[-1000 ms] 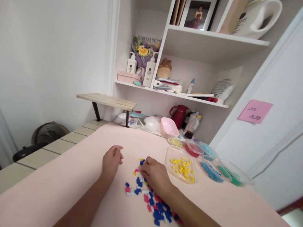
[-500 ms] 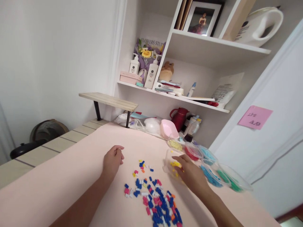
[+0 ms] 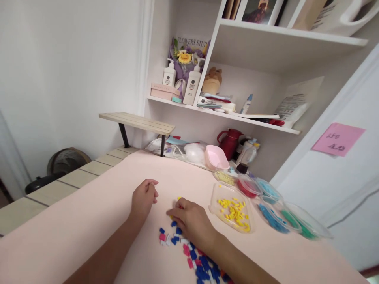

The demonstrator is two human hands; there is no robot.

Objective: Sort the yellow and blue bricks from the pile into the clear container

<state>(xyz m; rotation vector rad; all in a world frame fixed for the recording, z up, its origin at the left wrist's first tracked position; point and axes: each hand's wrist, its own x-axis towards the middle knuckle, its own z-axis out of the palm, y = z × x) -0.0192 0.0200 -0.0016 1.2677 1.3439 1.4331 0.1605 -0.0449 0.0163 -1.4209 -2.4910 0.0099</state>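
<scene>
Nearest, scattered bricks [image 3: 195, 258], blue, pink and white, lie on the pink mat [image 3: 89, 221] toward its near edge. Right hand [image 3: 191, 221] rests palm-down on the pile's far end, fingers curled over small pieces; whether it grips one cannot be told. Left hand [image 3: 144, 198] loosely curled on the bare mat, holding nothing visible. Farther right, clear tray [image 3: 215, 197] of yellow bricks.

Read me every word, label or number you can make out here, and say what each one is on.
"FLOWERS STUD", cut off by the shelf wall: card behind the bouquet.
"250" or similar, handwritten, the rest unreadable: pink note.
Pump bottles' labels: too small to read.
Printed bag on the shelf: blurred.
</scene>
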